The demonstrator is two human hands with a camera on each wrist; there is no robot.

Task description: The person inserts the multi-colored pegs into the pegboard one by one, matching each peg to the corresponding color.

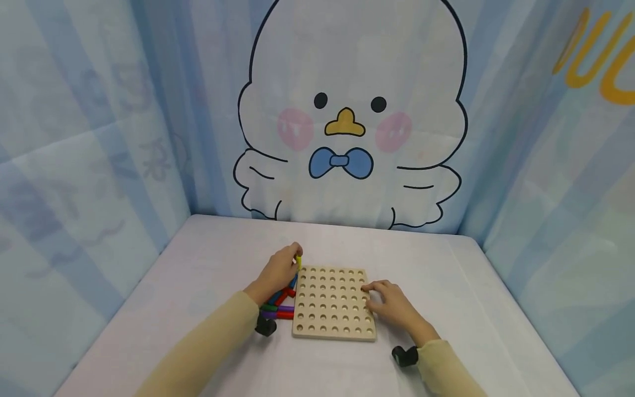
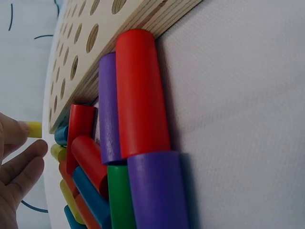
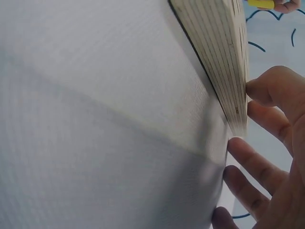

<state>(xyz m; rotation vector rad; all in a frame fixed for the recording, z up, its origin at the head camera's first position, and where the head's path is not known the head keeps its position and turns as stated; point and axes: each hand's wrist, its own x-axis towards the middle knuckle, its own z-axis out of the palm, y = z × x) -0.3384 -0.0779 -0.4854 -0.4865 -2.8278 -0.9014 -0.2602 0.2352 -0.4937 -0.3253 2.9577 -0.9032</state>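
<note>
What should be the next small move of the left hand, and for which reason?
Probably the left hand should guide the yellow peg into the far-left corner hole of the wooden board: it pinches the peg close to that corner, and the hole looks unfilled. The right hand touches the board's right edge, which may help to steady it.

left hand (image 1: 278, 270) pinching | right hand (image 1: 395, 306) spread | both forearms (image 1: 213, 337) extended forward

Orange letters (image 1: 601, 59) on the right-hand curtain (image 1: 545, 182) seem to read "UC", partly cut off; faint marks (image 1: 156, 160) on the left-hand curtain (image 1: 74, 182) are illegible
</note>
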